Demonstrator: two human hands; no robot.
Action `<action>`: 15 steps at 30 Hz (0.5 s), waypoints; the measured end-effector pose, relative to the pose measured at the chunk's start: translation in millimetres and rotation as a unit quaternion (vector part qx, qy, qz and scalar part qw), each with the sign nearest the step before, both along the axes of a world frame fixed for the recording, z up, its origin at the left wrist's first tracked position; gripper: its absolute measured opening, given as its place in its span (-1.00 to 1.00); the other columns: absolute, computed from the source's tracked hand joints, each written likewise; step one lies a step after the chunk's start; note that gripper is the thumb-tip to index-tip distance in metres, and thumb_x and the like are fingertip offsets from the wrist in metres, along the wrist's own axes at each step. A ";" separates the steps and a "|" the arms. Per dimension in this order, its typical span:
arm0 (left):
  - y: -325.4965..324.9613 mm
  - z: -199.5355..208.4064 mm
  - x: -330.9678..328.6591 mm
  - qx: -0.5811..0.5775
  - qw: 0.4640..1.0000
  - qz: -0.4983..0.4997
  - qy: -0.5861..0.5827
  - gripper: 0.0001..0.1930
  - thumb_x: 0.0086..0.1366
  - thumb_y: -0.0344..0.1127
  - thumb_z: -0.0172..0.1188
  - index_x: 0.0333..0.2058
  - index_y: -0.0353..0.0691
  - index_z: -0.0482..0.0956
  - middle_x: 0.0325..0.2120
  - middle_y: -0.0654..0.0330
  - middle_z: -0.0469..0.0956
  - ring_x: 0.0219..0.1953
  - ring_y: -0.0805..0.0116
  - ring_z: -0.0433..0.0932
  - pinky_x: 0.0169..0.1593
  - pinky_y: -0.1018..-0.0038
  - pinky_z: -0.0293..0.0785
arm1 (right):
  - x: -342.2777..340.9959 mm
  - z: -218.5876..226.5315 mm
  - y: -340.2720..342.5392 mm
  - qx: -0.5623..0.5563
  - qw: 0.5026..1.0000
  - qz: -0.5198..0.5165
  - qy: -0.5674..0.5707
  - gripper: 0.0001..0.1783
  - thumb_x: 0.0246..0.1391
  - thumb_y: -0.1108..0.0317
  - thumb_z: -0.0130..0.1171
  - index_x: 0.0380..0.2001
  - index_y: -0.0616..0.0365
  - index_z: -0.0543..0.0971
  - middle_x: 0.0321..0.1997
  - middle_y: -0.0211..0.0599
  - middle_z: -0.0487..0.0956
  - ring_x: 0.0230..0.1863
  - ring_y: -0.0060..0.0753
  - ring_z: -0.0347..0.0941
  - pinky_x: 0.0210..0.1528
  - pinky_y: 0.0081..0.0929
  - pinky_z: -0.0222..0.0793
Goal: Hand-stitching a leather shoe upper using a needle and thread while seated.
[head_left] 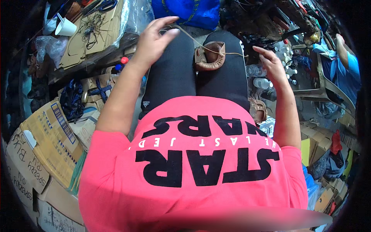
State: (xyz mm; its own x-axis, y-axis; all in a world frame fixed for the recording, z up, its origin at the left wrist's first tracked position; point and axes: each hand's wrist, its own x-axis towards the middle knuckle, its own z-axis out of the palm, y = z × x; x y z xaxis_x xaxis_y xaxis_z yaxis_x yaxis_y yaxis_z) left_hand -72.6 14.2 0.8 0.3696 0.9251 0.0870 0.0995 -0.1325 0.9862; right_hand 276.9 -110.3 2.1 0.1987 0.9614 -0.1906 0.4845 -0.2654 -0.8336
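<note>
- Cluttered workshop floor all round: flattened cardboard boxes (46,139) on the near left, a white paper cup (66,27) far left, clear plastic bottles (262,79) to the right, a blue bag (185,11) at the far edge. Another person's blue sleeve (349,73) shows far right.
- Seated person in a pink shirt (193,166) and black trousers; a brown leather piece (210,56) rests on the lap, wedged in the gap between the thighs near the knees.
- Tan thread (185,34) runs from the leather up-left to the left hand (154,38) and rightward to the right hand (272,63).
- Left hand: fingers spread and loosely curled, thread passing at the fingertips — whether it is pinched, I cannot tell. Right hand: thumb and forefinger drawn together, apparently pinching the thread end.
- Leather piece: small, curved, shoe-like, with a rounded rim and a flat flap on its left side; worn reddish-brown.
- Risk, judged: it is held only by the thighs — a hard pull on the thread could tip it or drag it off the lap.
- Risk, judged: uneven tension between the two hands could slip the thread from the open left fingers, or snag it on the rim.
</note>
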 end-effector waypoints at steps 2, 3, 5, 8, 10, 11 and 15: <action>-3.7 15.0 25.1 0.187 0.966 -0.105 0.147 -0.71 0.17 -0.34 0.18 -0.11 -0.19 0.56 -0.13 0.21 0.50 -0.12 0.48 0.46 -0.04 0.57 0.37 | -20.5 18.7 11.7 0.014 1.000 0.018 -0.001 -0.72 0.11 0.44 0.05 -0.11 0.04 0.59 -0.40 -0.48 0.40 -0.45 -0.67 0.25 -0.37 -0.67 0.24; -5.9 11.3 37.3 0.206 0.959 -0.144 0.132 -0.71 0.15 -0.34 0.20 -0.12 -0.17 0.57 -0.13 0.19 0.51 -0.12 0.44 0.47 -0.04 0.55 0.37 | -28.9 22.7 18.3 0.049 0.995 0.084 -0.016 -0.74 0.07 0.49 0.09 -0.14 0.09 0.59 -0.42 -0.49 0.40 -0.42 -0.67 0.27 -0.35 -0.67 0.24; -7.2 1.8 61.4 0.198 0.950 -0.206 0.126 -0.73 0.10 -0.29 0.26 -0.19 -0.17 0.60 -0.18 0.14 0.53 -0.12 0.34 0.48 -0.04 0.50 0.37 | -44.9 25.6 28.2 0.101 0.982 0.156 -0.015 -0.81 -0.05 0.57 0.20 -0.30 0.16 0.62 -0.40 -0.44 0.45 -0.33 -0.64 0.37 -0.28 -0.68 0.28; 0.4 2.5 78.9 0.172 0.921 -0.270 0.222 -0.74 0.08 -0.25 0.28 -0.25 -0.19 0.60 -0.25 0.16 0.53 -0.18 0.33 0.49 -0.07 0.47 0.38 | -51.8 27.2 41.7 0.079 0.975 0.187 -0.096 -0.85 -0.07 0.51 0.22 -0.35 0.11 0.64 -0.35 -0.33 0.56 -0.26 -0.49 0.48 -0.21 -0.59 0.39; 3.9 1.7 82.5 0.182 0.917 -0.281 0.218 -0.74 0.08 -0.21 0.29 -0.28 -0.20 0.60 -0.32 0.17 0.51 -0.21 0.33 0.49 -0.07 0.46 0.37 | -53.6 28.5 43.9 0.075 0.971 0.202 -0.102 -0.85 -0.11 0.52 0.25 -0.39 0.11 0.64 -0.37 -0.36 0.53 -0.26 -0.47 0.49 -0.21 -0.56 0.40; 5.5 3.0 83.6 0.127 0.917 -0.307 0.221 -0.74 0.09 -0.21 0.29 -0.28 -0.20 0.60 -0.33 0.17 0.50 -0.21 0.35 0.49 -0.07 0.46 0.37 | -52.5 24.8 44.2 0.076 0.971 0.212 -0.079 -0.85 -0.13 0.53 0.27 -0.40 0.11 0.64 -0.38 -0.38 0.51 -0.27 -0.49 0.48 -0.21 -0.56 0.40; 8.8 -2.2 83.9 -0.036 0.923 -0.351 0.153 -0.75 0.10 -0.24 0.29 -0.30 -0.27 0.60 -0.37 0.21 0.53 -0.25 0.43 0.50 -0.10 0.51 0.39 | -51.1 13.1 44.8 0.070 0.968 0.234 -0.050 -0.88 -0.10 0.57 0.24 -0.42 0.16 0.61 -0.37 -0.43 0.46 -0.29 -0.59 0.42 -0.22 -0.63 0.36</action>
State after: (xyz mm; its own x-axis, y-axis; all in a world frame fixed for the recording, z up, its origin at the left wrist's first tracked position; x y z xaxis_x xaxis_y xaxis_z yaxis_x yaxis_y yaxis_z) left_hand 11.4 23.0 -1.4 0.8770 0.4480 -0.1735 0.2900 -0.2057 0.9347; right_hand 225.9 -65.5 15.2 -0.2549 0.9654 -0.0549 0.6040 0.1146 -0.7887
